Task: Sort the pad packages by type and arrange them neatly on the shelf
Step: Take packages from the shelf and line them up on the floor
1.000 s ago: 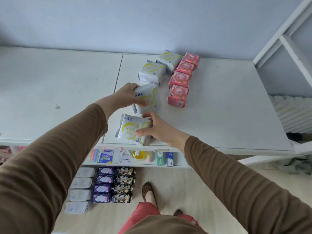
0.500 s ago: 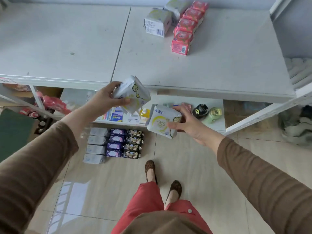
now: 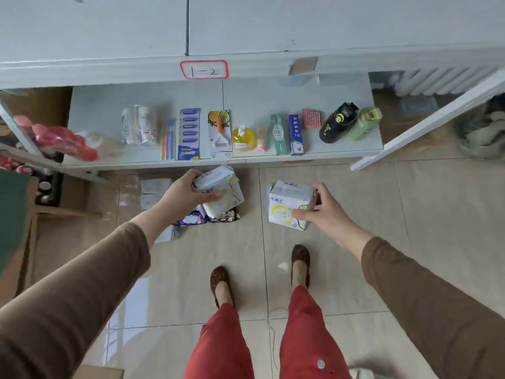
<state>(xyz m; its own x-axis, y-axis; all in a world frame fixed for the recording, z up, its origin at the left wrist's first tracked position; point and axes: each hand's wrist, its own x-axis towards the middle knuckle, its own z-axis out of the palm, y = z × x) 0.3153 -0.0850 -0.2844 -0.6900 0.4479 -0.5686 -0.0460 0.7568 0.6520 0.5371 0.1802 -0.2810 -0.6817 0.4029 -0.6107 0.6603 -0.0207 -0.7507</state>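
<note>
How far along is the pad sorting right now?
Done: purple and dark packs lie grouped on the floor. In hand: the left hand and right hand each hold a white ABC pack. Left: placing both neatly.

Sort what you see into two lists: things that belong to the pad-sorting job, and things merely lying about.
Part of the job:
- white-and-yellow pad package in the left hand
- matching pad package in the right hand
- pad packages on the floor

Lying about:
- toothbrushes
- yellow bottle
- black bottle
- green bottle
- shelf label
</note>
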